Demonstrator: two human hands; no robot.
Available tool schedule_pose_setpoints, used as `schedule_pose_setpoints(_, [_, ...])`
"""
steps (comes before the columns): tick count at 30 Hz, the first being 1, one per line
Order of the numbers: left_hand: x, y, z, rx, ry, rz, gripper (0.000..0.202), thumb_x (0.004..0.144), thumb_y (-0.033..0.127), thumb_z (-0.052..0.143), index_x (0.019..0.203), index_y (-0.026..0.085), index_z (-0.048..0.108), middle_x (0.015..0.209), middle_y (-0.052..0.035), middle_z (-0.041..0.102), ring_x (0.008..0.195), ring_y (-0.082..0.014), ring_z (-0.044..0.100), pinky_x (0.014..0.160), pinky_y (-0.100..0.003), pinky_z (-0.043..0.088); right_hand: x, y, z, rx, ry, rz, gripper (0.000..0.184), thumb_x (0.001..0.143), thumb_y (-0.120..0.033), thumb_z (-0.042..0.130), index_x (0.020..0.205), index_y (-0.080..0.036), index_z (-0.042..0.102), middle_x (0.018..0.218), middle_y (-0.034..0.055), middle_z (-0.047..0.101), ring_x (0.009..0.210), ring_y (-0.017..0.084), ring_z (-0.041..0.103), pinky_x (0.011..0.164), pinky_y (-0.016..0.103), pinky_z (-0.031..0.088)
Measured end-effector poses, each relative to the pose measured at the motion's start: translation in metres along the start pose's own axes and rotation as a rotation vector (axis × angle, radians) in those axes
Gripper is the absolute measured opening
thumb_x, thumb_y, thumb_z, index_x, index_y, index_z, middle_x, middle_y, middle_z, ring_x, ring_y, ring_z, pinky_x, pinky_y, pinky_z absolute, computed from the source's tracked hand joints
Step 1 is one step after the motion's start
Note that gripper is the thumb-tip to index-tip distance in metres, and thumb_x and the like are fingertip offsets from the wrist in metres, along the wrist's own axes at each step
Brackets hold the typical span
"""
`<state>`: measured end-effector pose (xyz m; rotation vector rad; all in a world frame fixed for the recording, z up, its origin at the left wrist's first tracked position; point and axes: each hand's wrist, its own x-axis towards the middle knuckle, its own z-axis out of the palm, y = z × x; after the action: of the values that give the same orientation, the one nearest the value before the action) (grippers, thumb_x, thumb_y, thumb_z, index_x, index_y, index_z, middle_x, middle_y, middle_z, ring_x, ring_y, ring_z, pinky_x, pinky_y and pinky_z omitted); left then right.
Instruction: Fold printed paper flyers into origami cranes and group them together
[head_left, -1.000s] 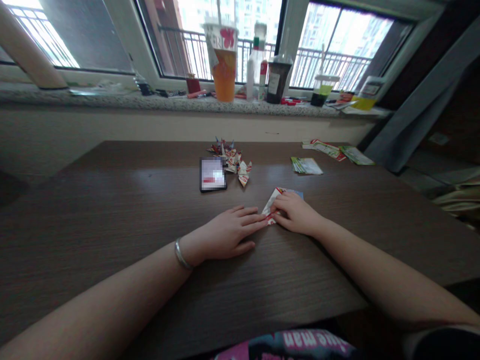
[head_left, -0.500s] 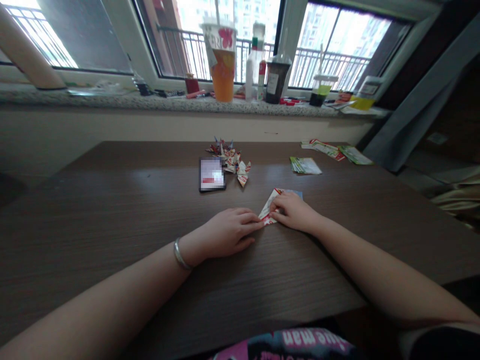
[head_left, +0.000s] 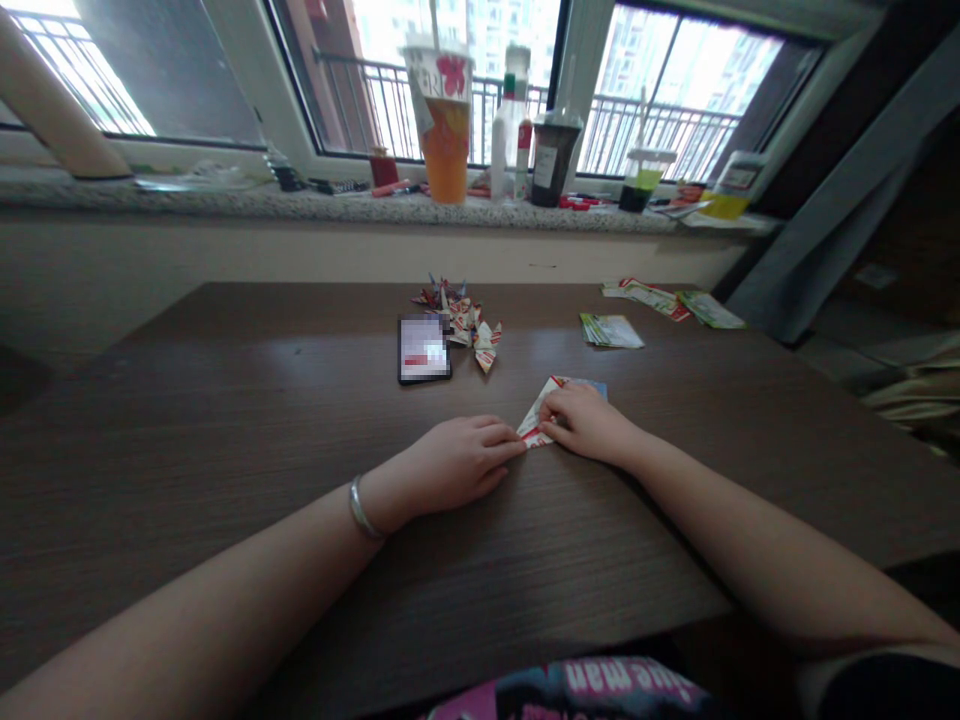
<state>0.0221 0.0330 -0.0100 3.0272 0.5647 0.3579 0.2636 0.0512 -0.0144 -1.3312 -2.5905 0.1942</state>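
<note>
A folded sheet of printed paper, white with red marks and a bluish far corner, lies flat on the table under my hands. My right hand rests over its right part, fingers bent and closed on it, hiding much of the sheet. My left hand reaches in from the left, its fingers stretched out low over the table. Its fingertips touch the paper's near left corner, and the thumb stays a little apart below. A silver bangle circles the left wrist.
Beyond my hands lie a phone with a blurred screen and a heap of folded paper pieces. A stack of printed sheets and more paper strips lie at the back right. Drink cups and bottles line the windowsill.
My left thumb has drawn slightly closer to the fingers. The paper's near edge has shifted very slightly; my right hand stays almost in place.
</note>
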Motion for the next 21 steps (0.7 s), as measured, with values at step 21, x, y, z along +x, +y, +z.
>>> schedule_pose_setpoints(21, [0.0013,-0.0084,0.0012,-0.082,0.01,0.022,0.031,0.09,0.015,0.047,0.114,0.018,0.065,0.119,-0.0053,0.066,0.11,-0.0204,0.06,0.097,-0.036,0.048,-0.0049,-0.0036,-0.0027,-0.098,-0.011,-0.006,0.012,0.088,-0.028,0.055,0.085,-0.02,0.062,0.09,0.0043,0.069,0.093,0.023,0.059,0.095,0.039,0.035])
